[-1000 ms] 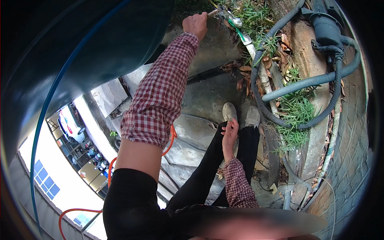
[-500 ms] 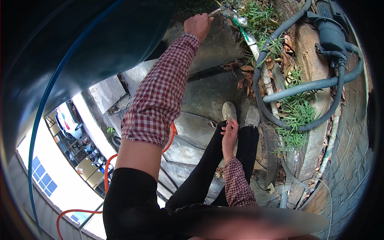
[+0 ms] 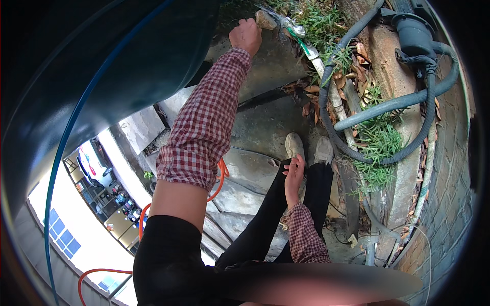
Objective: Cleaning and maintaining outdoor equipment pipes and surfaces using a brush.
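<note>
My left hand (image 3: 246,36), in a red-and-white checked sleeve, reaches far forward beside the dark tank. Its fingers are curled closed, and what they hold, if anything, is hidden. Just right of the knuckles is a brown stone-like lump (image 3: 265,20); whether the hand touches it I cannot tell. Beyond it lies a white pipe (image 3: 316,60) with a green band and a pale, shiny fitting (image 3: 295,28). My right hand (image 3: 293,178) hangs in front of my legs, fingers loosely bent and apart, with nothing visible in it.
A big dark tank (image 3: 127,66) with a blue hose (image 3: 76,115) fills the upper left. On the right are a grey corrugated hose (image 3: 388,109), a pump (image 3: 414,38), weeds (image 3: 380,143) and a brick wall (image 3: 446,204). An orange hose (image 3: 223,176) runs behind my left arm. Stone slabs lie underfoot.
My left hand has shifted slightly left, away from the pipe fitting. The thin stick-like piece beside its fingers no longer shows; a brown lump is there. The right hand stays nearly still.
</note>
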Available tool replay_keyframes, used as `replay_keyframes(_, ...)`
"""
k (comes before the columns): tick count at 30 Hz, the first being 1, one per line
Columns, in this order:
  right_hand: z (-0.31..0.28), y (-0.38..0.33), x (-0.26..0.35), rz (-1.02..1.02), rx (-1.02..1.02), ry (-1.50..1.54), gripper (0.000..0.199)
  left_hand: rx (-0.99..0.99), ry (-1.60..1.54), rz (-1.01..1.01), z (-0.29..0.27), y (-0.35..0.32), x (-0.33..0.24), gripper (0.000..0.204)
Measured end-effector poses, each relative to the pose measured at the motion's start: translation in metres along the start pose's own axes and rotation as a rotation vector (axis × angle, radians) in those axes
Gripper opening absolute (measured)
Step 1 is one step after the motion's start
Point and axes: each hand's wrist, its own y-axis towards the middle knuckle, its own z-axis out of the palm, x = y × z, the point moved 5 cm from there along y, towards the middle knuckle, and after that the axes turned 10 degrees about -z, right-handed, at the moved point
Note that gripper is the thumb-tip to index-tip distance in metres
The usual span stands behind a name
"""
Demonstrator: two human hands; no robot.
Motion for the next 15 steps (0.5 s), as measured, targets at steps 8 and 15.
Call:
replay_keyframes(8, 0.0006, 0.0001, -0.0023, 0.012, -0.011, 0.001, 0.035, 0.073, -0.025, 0.070, -0.0050, 0.0034, -0.0035, 0.023)
replay_keyframes(15, 0.0012, 0.0019, -0.0014, 0.001, -0.017, -0.017, 0.035, 0.116, 0.039, 0.099, -0.0078, 0.0008, -0.0009, 0.017)
